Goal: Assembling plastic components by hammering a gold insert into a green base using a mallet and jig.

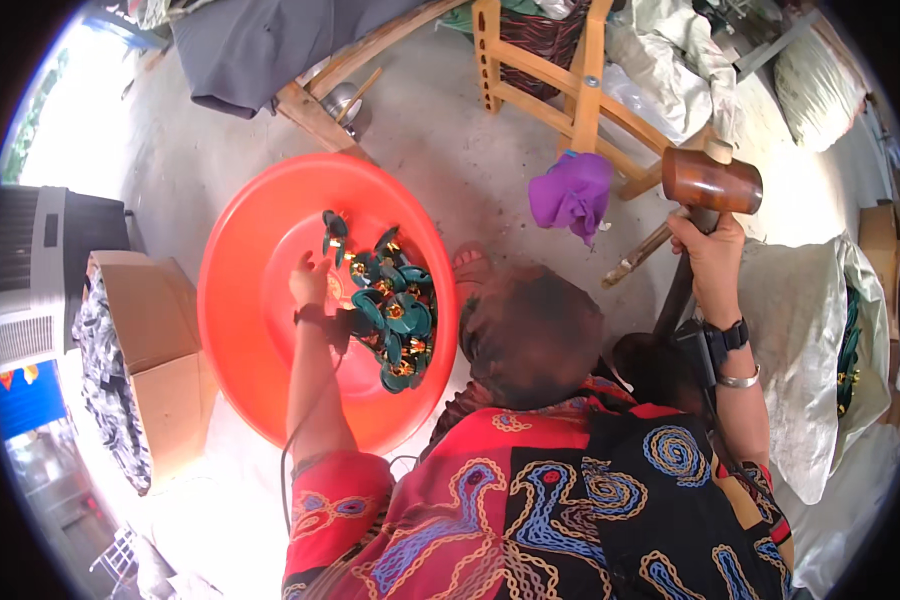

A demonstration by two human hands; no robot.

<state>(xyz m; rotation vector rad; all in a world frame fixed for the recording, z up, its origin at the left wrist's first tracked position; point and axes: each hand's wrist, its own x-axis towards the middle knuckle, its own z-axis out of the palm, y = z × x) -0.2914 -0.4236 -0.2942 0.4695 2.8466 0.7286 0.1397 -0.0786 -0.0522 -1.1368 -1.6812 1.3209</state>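
My left hand [310, 280] is inside a large red basin [232, 300], beside a heap of dark green rounded pieces [402, 315] with gold and red fittings. Its fingers are apart and slightly bent, with nothing seen between them. One green piece [334, 232] lies a little apart, just beyond the fingertips. On the right, my right hand [712, 240] grips a wooden mallet [705, 180] close under its shiny brown, barrel-shaped head. A pale wooden end [718, 151] sticks out of that head. How the mallet's handle runs behind the hand is hidden.
A wooden chair frame [585, 105] stands at the far side, near a purple cloth [573, 195]. A stick [638, 254] points toward the mallet. An open cardboard box [160, 350] sits left of the basin. White sacks [795, 330] crowd the right.
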